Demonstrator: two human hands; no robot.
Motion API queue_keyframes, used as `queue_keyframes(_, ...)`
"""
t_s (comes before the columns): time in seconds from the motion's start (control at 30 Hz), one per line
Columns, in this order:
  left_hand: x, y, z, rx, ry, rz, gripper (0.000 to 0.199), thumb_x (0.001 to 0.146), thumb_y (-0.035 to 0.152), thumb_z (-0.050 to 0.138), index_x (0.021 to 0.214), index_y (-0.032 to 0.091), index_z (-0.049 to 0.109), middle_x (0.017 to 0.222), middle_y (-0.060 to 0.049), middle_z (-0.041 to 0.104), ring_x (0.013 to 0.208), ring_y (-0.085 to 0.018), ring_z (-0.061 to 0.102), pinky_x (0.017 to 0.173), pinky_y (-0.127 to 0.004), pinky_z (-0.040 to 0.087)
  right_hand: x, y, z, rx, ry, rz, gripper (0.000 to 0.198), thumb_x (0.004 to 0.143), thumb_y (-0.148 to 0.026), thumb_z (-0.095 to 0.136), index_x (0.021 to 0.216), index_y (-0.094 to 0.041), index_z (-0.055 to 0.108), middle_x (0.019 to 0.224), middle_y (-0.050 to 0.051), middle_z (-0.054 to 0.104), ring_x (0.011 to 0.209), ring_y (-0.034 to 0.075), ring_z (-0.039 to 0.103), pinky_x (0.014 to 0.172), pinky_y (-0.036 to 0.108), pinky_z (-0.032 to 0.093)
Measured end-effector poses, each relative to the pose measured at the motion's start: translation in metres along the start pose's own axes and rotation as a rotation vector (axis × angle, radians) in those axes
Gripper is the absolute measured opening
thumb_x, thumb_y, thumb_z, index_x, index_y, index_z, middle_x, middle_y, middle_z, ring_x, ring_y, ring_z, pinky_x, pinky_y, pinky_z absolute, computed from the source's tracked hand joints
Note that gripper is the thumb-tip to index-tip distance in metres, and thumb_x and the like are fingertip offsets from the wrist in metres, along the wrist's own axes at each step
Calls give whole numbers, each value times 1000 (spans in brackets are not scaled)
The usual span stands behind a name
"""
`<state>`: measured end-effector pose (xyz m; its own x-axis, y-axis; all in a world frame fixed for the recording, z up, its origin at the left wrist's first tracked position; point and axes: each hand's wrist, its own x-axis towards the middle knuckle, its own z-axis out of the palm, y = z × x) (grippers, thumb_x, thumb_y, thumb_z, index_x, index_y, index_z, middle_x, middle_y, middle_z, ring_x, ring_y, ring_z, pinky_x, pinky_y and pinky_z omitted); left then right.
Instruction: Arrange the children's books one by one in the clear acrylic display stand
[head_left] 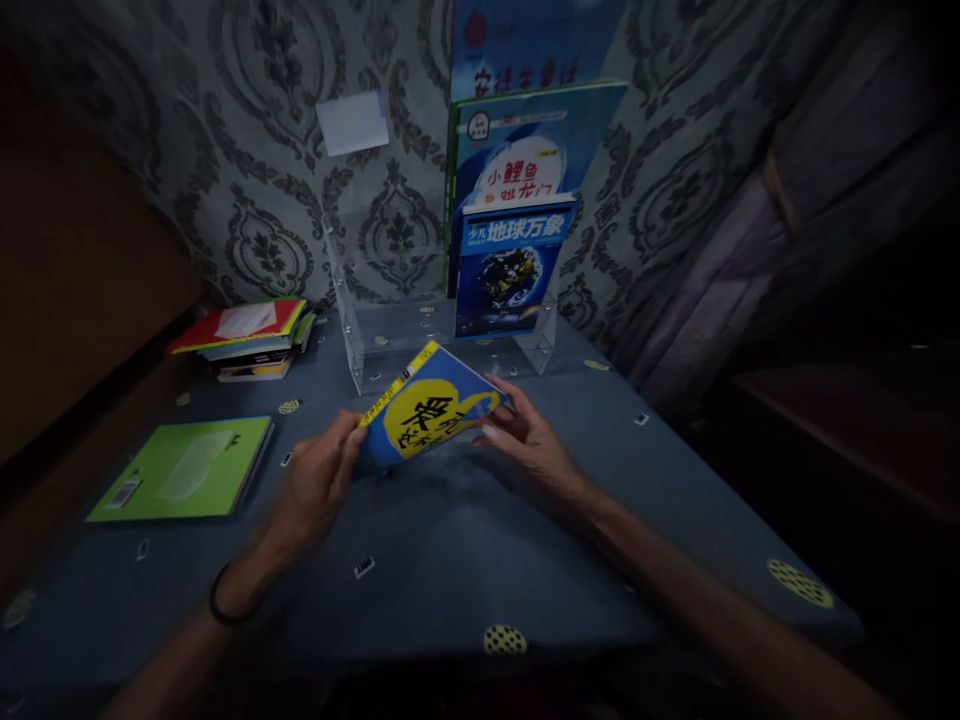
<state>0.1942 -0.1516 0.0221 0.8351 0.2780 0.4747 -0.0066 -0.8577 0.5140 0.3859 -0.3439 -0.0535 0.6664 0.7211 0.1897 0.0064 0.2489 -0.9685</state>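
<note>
- Blue-and-yellow paperback (427,412) tilted above the bench (465,570), in front of the clear acrylic book stand (349,335).
- Left hand (321,468): grip closed on the spine side. Right hand (534,445): grip on the opposite edge.
- Keep both edges pinched, light pressure, covers shut, so corners don't bend.
- Held cover: "爱", "这本" legible, rest hidden.
- Racked: "少儿地球万象" book (508,275), "小鲤鱼跳龙门" book (517,150), "安徒生童话" book (536,40).
</note>
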Motion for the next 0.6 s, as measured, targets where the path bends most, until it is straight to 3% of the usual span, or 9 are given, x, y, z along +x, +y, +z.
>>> queue_keyframes(0.1, 3, 5, 3, -226, 51, -228, 36, 97, 47, 42, 76, 21, 53, 62, 4, 50, 55, -11, 46, 54, -22, 37, 7, -11, 14, 10, -20, -49, 67, 79, -47, 77, 137, -29, 47, 108, 4, 73, 91, 18, 69, 70, 27, 55)
queue_keyframes(0.23, -10, -6, 26, -670, 44, -586, 49, 84, 69, 52, 76, 21, 52, 57, 4, 52, 51, -12, 47, 49, -23, 38, 12, -17, 20, -11, -97, 55, 49, 78, -51, 76, 114, -21, 62, 83, 2, 73, 59, 13, 62, 52, 24, 49)
queue_keyframes(0.33, -24, -25, 43, -752, -219, -733, 56, 75, 76, 55, 78, 20, 55, 53, 4, 54, 45, -14, 50, 45, -25, 40, 15, -7, 12, -69, -107, 173, 49, 72, -56, 76, 101, -18, 65, 64, -1, 66, 46, 11, 53, 43, 22, 43)
queue_keyframes(0.4, -29, -38, 47, -589, -401, -705, 54, 78, 74, 52, 74, 20, 54, 52, 3, 53, 41, -14, 50, 43, -25, 39, 15, 1, 2, -199, -131, 283, 49, 70, -60, 73, 93, -16, 65, 57, -2, 62, 42, 11, 50, 40, 23, 40)
queue_keyframes(0.43, -30, -43, 47, -466, -425, -647, 51, 82, 70, 49, 72, 21, 54, 52, 3, 53, 41, -14, 50, 44, -25, 38, 15, 4, -3, -307, -145, 325, 47, 72, -59, 71, 90, -16, 65, 56, -2, 61, 41, 12, 50, 40, 24, 39)
queue_keyframes(0.5, -27, -49, 43, -219, -364, -483, 43, 91, 57, 42, 69, 22, 52, 55, 2, 54, 46, -14, 52, 49, -26, 39, 14, 4, -12, -600, -144, 329, 38, 79, -54, 64, 84, -17, 66, 54, -1, 61, 43, 14, 54, 42, 25, 38)
queue_keyframes(0.6, -16, -50, 41, -2, -269, -262, 30, 96, 39, 39, 78, 22, 56, 70, -2, 62, 65, -19, 60, 65, -30, 46, 13, -7, -8, -1037, -90, 182, 33, 90, -42, 53, 73, -18, 67, 55, 3, 64, 54, 20, 62, 52, 29, 41)
